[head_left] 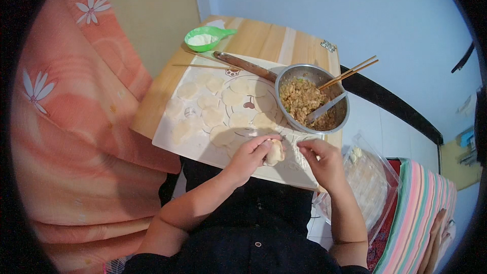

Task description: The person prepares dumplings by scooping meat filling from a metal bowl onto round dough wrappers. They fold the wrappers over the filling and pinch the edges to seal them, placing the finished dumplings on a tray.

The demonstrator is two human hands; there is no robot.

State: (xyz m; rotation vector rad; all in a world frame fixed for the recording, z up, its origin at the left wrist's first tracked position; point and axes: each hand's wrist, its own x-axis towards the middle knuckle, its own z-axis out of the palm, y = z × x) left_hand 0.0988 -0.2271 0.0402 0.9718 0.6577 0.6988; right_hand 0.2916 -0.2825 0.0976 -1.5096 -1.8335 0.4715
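Dumpling [274, 155]: in your L hand [260, 152], above the near edge of the mat [291, 173], on your side of the bowl and slightly L of it. It is pale and folded.

L-hand grip: closed around the dumpling, thumb on top, fingers wrapped behind.

R hand [321, 161]: just R of the dumpling, apart from it, nr. the mat's near R corner. Fingers are curled, thumb close to the index; you can't tell from this view whether the tips meet or pinch anything.

Wrappers [238, 120]: approx. round, pale, spread over the L and centre of the mat, some overlapping. Mat is white w/ a printed animal design.

Bowl [344, 116]: round, metal, at the mat's R side, ahead of your R hand. Contains brownish filling [299, 96] w/ green bits. A grey spoon [327, 107] stands in the filling, handle toward the R rim; a pair of chopsticks [350, 73] leans out over the far R rim.

Rolling pin [246, 66]: wood, lies diagonally across the mat's far side, R end at the bowl. Thin sticks [195, 66] lie nr. its L end.

Scoop [208, 47]: green, w/ white powder inside, on the table [264, 38] beyond the mat.

Surroundings: orange floral curtain [81, 137] at L; clear plastic bag [368, 193] and striped cloth [418, 208] at R, below table level.
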